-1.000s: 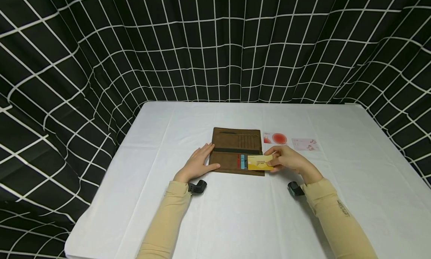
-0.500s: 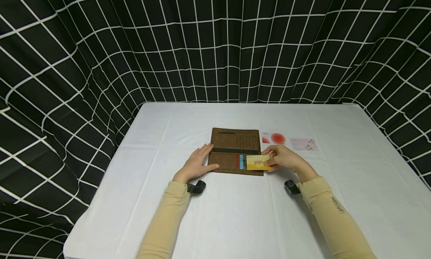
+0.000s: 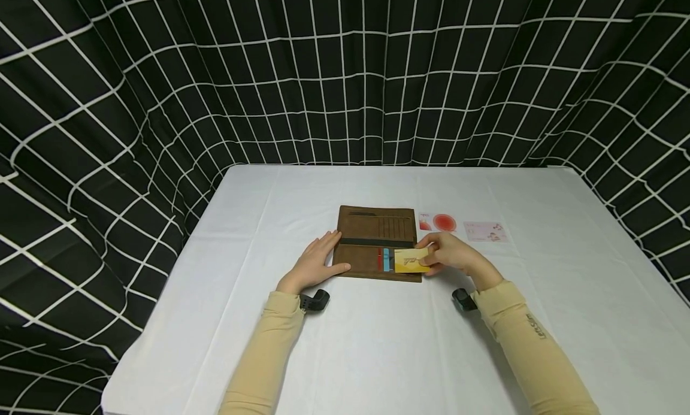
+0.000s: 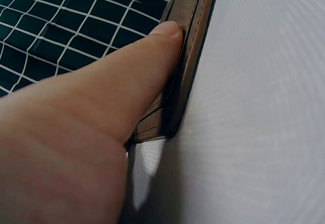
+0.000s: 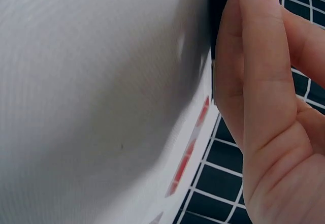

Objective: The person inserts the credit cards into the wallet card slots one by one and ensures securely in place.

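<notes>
A brown wallet (image 3: 358, 258) lies opened flat on the table, with card slots in both halves. My left hand (image 3: 312, 264) rests on its left edge, thumb on the near corner and fingers at the fold; in the left wrist view the thumb (image 4: 147, 56) presses the stitched leather. With my right hand (image 3: 451, 253) I pinch a yellow card (image 3: 408, 261) at its right end. The card lies over the right part of the wallet's near half, beside a blue card (image 3: 386, 259) and a red card (image 3: 380, 259) in the slots. Its gripped end is partly hidden by my fingers.
Past the wallet's right side lie a card with a red circle (image 3: 444, 222) and a pale pink card (image 3: 486, 231), flat on the white table (image 3: 388, 343). A dark grid-patterned curtain (image 3: 345, 73) surrounds the table's back and sides.
My right hand has moved slightly left with the yellow card, and less of the card shows now. The left hand stays put on the wallet.
</notes>
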The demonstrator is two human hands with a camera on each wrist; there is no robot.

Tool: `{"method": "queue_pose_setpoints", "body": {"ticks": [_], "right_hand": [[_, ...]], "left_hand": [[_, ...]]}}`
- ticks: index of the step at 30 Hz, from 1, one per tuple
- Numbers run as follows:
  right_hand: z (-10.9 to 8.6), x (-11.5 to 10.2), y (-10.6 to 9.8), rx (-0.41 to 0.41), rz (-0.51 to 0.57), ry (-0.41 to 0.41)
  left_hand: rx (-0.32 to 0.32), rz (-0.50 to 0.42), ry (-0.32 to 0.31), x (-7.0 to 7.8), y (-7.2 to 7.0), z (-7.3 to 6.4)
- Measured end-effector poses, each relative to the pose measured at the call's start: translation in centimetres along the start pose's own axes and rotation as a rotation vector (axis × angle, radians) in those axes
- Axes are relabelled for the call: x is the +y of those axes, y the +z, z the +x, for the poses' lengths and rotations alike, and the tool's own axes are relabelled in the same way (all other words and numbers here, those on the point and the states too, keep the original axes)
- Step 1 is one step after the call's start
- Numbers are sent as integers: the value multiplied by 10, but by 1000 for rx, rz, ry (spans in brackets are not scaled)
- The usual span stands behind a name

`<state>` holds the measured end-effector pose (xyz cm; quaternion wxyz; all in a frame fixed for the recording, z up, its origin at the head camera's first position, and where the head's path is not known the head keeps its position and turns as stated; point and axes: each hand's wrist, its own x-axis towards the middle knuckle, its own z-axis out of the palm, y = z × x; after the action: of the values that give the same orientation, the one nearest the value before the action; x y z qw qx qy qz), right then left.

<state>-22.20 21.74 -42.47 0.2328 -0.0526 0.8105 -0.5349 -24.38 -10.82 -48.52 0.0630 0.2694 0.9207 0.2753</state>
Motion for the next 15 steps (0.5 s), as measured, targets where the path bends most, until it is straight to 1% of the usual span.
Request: {"method": "queue_pose_setpoints", "body": {"ticks": [9,15], "right_hand": [[7,-1,10,-13,0,-23],[9,-2,13,18,9,-2]], "left_hand": [[32,-2,43,3,-1,-2],[14,2,16,2,-1,0]]}}
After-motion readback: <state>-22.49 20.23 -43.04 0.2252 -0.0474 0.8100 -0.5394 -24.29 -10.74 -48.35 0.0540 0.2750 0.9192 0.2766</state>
